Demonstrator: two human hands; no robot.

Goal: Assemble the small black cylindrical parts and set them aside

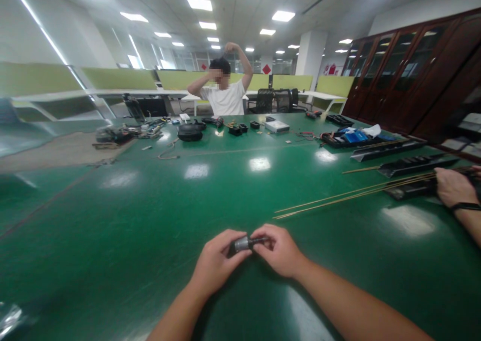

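Close to my body, above the green tabletop (150,261), my two hands meet over a small silver-and-black cylinder (242,244). It looks like a drill chuck, though I cannot be sure of its kind. The fingers and thumb of my left hand (218,261) are closed around its left end. From its right end a thin dark rod (258,240) sticks out, pinched by the fingertips of my right hand (281,253). My fingers partly cover both the cylinder and the rod.
At the right, another person's hand (454,188) rests by long thin brass-coloured rods (338,194) and dark metal channels (409,165). Toward the far edge lie a black case (191,131), a silver box (277,126) and blue packets (355,134). A person (225,98) sits opposite, arms raised.
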